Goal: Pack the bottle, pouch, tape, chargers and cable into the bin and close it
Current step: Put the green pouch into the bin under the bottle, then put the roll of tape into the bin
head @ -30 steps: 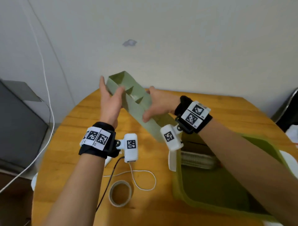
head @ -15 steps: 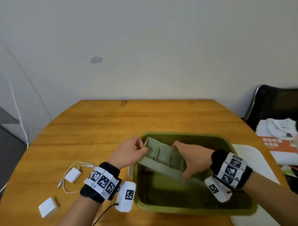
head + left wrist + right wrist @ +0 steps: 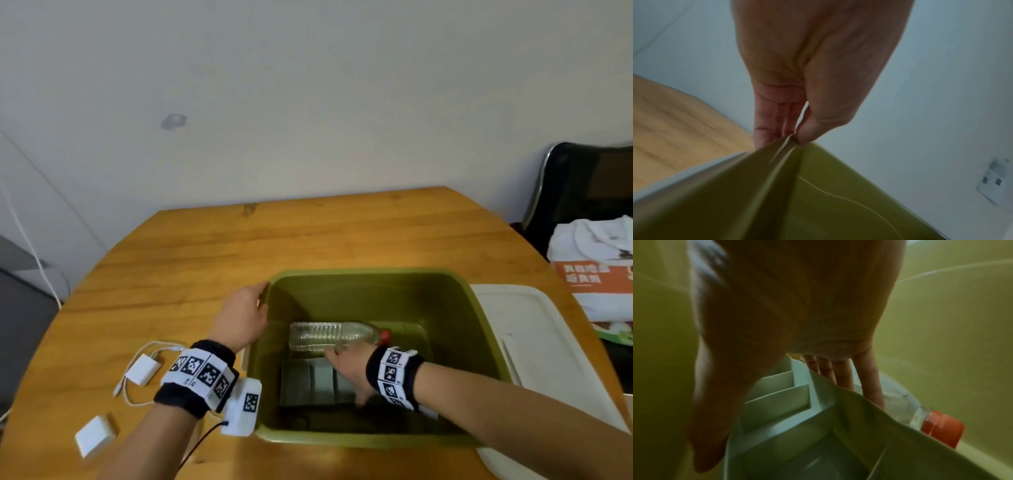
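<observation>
An olive-green bin point(image 3: 370, 272) stands open on the round wooden table point(image 3: 308, 233). A clear bottle point(image 3: 325, 335) with a red cap lies on the bin's floor. In front of it sits a grey-green pouch point(image 3: 308, 383) with open compartments. My right hand point(image 3: 349, 373) spans the pouch's right end, fingers straight down between the pouch point(image 3: 777, 402) and the bottle point(image 3: 900, 405), thumb on the near side. My left hand point(image 3: 245, 315) pinches the bin's rim point(image 3: 818, 162) at its far left corner. Two white chargers point(image 3: 142, 370) point(image 3: 94, 435) and a white cable point(image 3: 126, 394) lie left of the bin. No tape is in view.
The bin's white lid point(image 3: 534, 342) lies flat to the right of the bin. Beyond the table's right edge, a black chair point(image 3: 582, 192) holds folded white cloth point(image 3: 592, 240) and an orange-printed pack point(image 3: 596, 277). A pale wall stands close behind the table.
The pouch has gone from the bin's mouth down to its floor beside the bottle. My left hand has let go of the pouch and now holds the bin's rim.
</observation>
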`<state>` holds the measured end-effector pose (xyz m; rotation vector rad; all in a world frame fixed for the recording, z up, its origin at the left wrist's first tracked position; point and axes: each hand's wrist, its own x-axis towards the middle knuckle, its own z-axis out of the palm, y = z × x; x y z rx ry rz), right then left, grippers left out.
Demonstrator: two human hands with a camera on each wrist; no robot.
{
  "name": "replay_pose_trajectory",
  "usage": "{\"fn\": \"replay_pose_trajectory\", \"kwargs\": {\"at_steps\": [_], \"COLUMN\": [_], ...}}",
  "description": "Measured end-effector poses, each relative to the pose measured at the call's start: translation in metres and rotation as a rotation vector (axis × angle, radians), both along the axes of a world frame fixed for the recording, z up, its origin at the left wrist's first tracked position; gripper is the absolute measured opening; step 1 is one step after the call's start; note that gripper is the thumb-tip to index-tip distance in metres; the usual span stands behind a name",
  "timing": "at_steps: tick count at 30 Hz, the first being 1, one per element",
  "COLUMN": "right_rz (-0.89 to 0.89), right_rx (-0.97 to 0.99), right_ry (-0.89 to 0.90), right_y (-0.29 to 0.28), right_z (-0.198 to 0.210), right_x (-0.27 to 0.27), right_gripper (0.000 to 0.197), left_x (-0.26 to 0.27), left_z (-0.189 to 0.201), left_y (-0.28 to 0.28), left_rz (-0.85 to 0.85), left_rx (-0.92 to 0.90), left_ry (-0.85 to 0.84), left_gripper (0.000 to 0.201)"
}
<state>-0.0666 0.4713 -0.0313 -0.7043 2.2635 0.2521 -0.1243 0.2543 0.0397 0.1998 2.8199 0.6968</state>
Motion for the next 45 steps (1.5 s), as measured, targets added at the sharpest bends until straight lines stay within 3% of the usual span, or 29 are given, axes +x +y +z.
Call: {"fn": "replay_pose_trajectory", "kwargs": {"at_steps": [11, 16, 22, 25, 29, 32, 38, 41, 45], "right_rz": [-0.028, -0.107, -0.121, -0.081, 0.063, 0.199, 0.531, 0.655, 0.623], "right_rx": [0.039, -0.06, -0.381, -0.493, -0.436, -0.27, -0.184, -0.135, -0.087], "right_ry": [0.019, 0.018, 0.216, 0.213, 0.109, -0.012, -0.008, -0.071, -0.125], "right_y": [0.005, -0.009, -0.095, -0.17, -0.279, -0.341, -0.372, -0.369, -0.364], "right_z": [-0.001, 0.062, 0.156, 0.168, 0.122, 0.063, -0.029, -0.041, -0.041], "right_x": [-0.003, -0.031, -0.07, -0.086, -0.102, -0.092, -0.046, -0.033, -0.03], "right_gripper": [0.112, 0.048, 0.027, 0.023, 0.027, 0.051, 0.088, 0.084, 0.055], "left_x": [0.005, 0.01, 0.03, 0.04, 0.06, 0.084, 0.114, 0.112, 0.098], "left_z": [0.005, -0.007, -0.03, -0.049, -0.082, -0.111, -0.146, -0.146, -0.144], "left_y": [-0.007, -0.039, -0.142, -0.215, -0.302, -0.348, -0.375, -0.373, -0.369], "left_rz": [0.033, 0.008, 0.259, 0.438, 0.64, 0.659, 0.658, 0.628, 0.583], "left_rx": [0.125, 0.46, 0.652, 0.623, 0.47, 0.248, 0.215, 0.27, 0.302], "left_ry": [-0.021, -0.177, -0.036, 0.0, 0.012, -0.025, -0.107, -0.105, -0.137], "left_gripper": [0.049, 0.05, 0.026, 0.02, 0.015, 0.024, 0.032, 0.025, 0.025]}}
